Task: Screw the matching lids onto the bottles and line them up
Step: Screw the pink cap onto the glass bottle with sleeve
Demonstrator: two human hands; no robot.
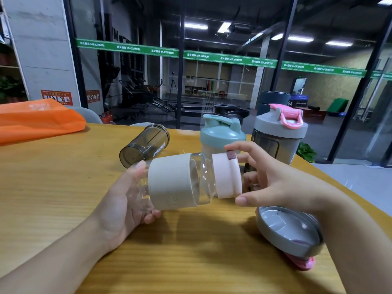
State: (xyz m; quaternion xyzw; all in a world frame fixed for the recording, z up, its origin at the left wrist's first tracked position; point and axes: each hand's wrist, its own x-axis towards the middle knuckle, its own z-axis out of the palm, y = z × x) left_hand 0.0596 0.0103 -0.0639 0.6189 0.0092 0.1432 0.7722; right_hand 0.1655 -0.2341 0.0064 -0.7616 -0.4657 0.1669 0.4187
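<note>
The clear bottle (180, 181) is gripped at its base by the left hand (125, 198), held nearly level with its mouth pointing right, where its pink lid (227, 175) is pinched by the right hand (273, 181).

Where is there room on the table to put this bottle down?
Bare wood lies in front of the left hand, between the orange bag and the lying dark cup. It is crowded on the right: teal bottle, grey bottle, loose grey lid.

Bare wooden tabletop (53, 187): open at left and front. Obstructions: toppled smoky plastic cup (144, 145), upturned grey lid (288, 232), upright teal-lidded shaker (221, 134), grey pink-capped shaker (277, 132).
</note>
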